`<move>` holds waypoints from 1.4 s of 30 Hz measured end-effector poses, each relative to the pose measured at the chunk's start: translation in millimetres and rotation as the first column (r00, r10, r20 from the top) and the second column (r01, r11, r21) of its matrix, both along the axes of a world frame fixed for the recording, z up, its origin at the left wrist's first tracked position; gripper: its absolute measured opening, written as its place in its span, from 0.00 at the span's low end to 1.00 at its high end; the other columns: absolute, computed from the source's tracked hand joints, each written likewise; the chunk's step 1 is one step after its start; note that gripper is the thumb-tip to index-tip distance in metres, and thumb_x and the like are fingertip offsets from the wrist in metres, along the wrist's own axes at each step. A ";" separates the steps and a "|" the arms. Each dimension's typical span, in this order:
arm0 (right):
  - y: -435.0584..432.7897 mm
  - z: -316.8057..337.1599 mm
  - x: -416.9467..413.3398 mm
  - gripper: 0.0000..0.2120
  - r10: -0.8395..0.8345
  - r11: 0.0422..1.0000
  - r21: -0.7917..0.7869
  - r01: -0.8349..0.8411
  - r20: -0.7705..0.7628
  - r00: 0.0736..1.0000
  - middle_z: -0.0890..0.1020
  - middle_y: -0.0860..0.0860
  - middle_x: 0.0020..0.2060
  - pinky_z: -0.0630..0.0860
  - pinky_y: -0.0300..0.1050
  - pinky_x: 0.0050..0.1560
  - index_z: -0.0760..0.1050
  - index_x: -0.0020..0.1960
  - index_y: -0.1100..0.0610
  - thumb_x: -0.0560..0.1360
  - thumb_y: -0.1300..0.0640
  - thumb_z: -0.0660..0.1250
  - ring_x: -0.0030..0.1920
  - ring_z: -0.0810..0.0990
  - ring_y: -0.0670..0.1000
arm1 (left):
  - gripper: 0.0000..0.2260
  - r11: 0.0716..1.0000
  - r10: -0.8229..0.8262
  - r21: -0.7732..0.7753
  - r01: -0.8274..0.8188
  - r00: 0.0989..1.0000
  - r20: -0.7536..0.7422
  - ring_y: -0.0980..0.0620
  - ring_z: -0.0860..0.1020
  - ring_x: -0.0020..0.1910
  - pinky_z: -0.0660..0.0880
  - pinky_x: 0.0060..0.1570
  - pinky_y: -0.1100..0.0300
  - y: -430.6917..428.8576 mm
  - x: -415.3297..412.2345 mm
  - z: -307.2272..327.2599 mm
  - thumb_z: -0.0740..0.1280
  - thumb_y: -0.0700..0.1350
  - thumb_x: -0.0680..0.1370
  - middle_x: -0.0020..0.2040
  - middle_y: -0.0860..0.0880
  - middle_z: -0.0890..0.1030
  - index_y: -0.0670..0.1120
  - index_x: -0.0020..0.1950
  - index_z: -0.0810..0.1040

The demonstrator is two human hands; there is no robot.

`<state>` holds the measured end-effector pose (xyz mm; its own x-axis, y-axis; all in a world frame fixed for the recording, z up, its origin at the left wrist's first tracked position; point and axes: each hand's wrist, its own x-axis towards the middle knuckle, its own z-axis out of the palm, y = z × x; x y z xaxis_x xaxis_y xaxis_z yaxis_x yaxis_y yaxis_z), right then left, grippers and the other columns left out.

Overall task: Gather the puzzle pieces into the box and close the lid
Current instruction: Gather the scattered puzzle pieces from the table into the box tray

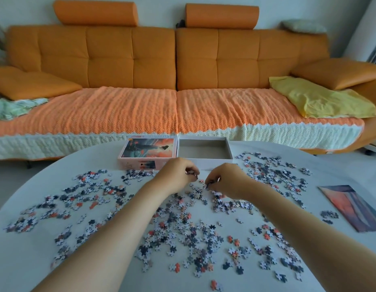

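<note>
Many small puzzle pieces, grey, white and orange, lie scattered over the round white table. At the table's far edge stands the open box, white-walled with a bare grey floor. Its picture lid lies face up just left of it. My left hand is curled around a few pieces just in front of the box. My right hand pinches pieces beside it, fingertips low over the table. The two hands are close together, nearly touching.
A picture sheet lies flat near the table's right edge. Behind the table runs a long orange sofa with a knitted cover, a yellow cloth on its right end. White floor shows at left and right.
</note>
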<state>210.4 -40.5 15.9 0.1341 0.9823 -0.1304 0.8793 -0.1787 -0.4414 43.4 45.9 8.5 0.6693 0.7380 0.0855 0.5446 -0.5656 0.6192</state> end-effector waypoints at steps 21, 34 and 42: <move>60.1 6.1 39.3 0.14 -0.115 0.969 0.230 0.088 0.109 0.987 0.85 0.49 0.48 0.68 0.31 0.30 0.80 0.61 0.51 0.81 0.58 0.60 0.31 0.76 0.44 | 0.15 0.965 0.005 0.262 0.000 1.000 -0.020 0.48 0.74 0.60 0.71 0.61 0.55 54.2 42.3 -15.2 0.60 0.43 0.83 0.63 0.48 0.75 0.45 0.68 0.76; -0.1 4.2 22.3 0.20 -0.042 0.996 0.087 0.028 0.161 0.986 0.77 0.55 0.65 0.81 0.47 0.44 0.70 0.70 0.44 0.81 0.59 0.55 0.36 0.81 0.47 | 0.21 0.971 -0.099 0.184 0.152 0.958 -0.269 0.47 0.71 0.68 0.72 0.62 0.53 -3.5 6.4 4.1 0.59 0.44 0.82 0.72 0.50 0.70 0.55 0.76 0.64; -43.0 9.3 10.8 0.13 -0.013 0.962 0.265 -0.066 0.284 0.959 0.79 0.47 0.56 0.79 0.51 0.49 0.79 0.56 0.45 0.79 0.58 0.59 0.50 0.79 0.51 | 0.14 0.910 -0.080 0.401 0.109 0.993 -0.086 0.55 0.71 0.63 0.69 0.57 0.61 -40.9 -13.8 -2.5 0.64 0.45 0.80 0.63 0.56 0.73 0.52 0.66 0.74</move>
<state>221.2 -83.4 25.2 0.0999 0.9788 0.1788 0.9770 -0.0624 -0.2040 29.7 5.0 6.0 0.7487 0.5828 0.3157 0.5082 -0.8105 0.2912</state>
